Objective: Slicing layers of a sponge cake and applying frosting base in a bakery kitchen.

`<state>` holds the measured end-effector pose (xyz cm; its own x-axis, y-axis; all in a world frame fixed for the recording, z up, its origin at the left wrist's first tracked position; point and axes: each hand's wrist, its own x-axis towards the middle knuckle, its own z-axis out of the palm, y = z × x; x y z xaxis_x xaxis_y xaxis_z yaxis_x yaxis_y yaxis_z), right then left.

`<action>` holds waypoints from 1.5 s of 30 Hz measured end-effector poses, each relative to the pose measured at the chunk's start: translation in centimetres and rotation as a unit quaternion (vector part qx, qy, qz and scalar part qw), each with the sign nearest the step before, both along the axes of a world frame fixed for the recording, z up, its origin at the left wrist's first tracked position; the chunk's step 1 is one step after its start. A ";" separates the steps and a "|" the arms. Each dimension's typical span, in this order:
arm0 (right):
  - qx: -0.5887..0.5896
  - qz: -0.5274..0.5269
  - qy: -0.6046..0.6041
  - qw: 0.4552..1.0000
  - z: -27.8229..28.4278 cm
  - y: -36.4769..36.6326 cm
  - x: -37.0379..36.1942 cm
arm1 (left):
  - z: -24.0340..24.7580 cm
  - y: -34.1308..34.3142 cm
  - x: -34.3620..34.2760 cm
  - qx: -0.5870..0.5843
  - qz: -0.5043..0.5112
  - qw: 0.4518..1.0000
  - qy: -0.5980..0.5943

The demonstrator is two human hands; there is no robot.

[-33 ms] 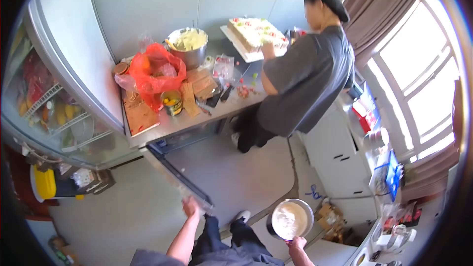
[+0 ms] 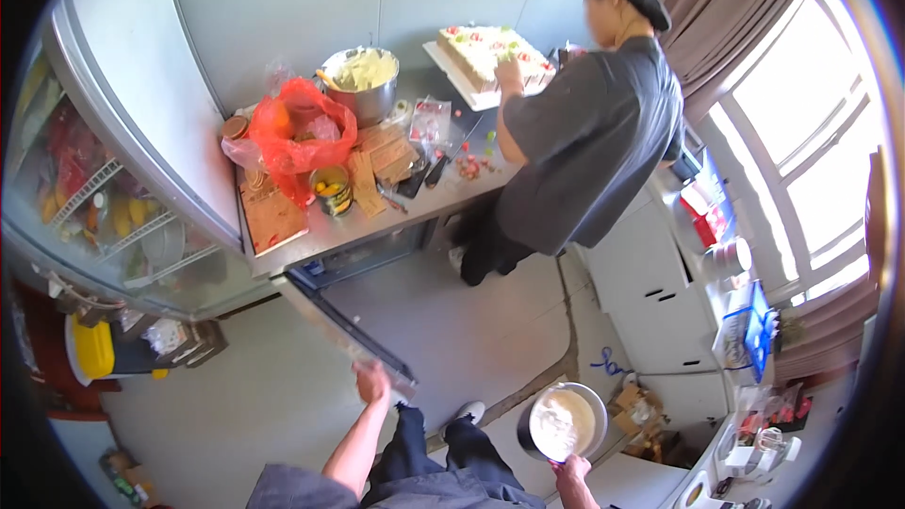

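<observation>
My left hand [image 2: 371,383] is at the outer end of an open under-counter fridge door [image 2: 330,322], its fingers curled on the edge. On my right, my right hand [image 2: 570,467] grips the near rim of a steel mixing bowl [image 2: 596,403]. Pale cream [image 2: 563,422] lies inside this bowl, with a whiter heap on one side. The bowl hangs above the floor, beside my legs. Part of the fridge's inside shows below the counter, but its contents are mostly hidden.
A co-worker [image 2: 594,141] stands at the steel counter [image 2: 325,243], one hand over a decorated cake [image 2: 490,52]. A cream-filled pot [image 2: 370,94], red plastic bag [image 2: 300,137] and opened can [image 2: 332,193] stand there. A glass-door fridge [image 2: 141,198] is left; cabinets [image 2: 650,287] line the right.
My left hand and the door's outer end sit slightly higher in view. The bowl has shifted a little right. The co-worker's hand has risen from the cake's near edge to above its top.
</observation>
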<state>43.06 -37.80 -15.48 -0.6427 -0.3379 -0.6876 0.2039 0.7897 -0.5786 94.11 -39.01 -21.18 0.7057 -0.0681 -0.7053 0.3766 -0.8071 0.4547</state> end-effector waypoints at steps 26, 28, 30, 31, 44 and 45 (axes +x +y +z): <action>0.033 -0.052 -0.061 0.996 -27.9 14.7 -13.4 | -8.9 -1.3 -0.7 -0.140 -0.564 0.664 -0.470; 0.072 -0.027 -0.056 0.995 -32.0 13.3 -12.9 | -9.0 -0.4 -0.5 -0.128 -0.576 0.657 -0.468; 0.057 0.017 -0.072 0.996 -34.9 11.1 -11.6 | -9.3 0.6 -0.2 -0.108 -0.597 0.643 -0.468; 0.072 0.040 -0.057 0.995 -37.1 10.5 -11.2 | -9.3 0.8 -0.3 -0.102 -0.603 0.639 -0.467; 0.039 0.088 -0.041 0.994 -52.9 3.6 -7.7 | -9.1 1.8 0.9 -0.061 -0.623 0.622 -0.471; 0.045 0.090 -0.044 0.994 -53.2 3.4 -7.6 | -9.1 1.8 0.9 -0.051 -0.621 0.623 -0.473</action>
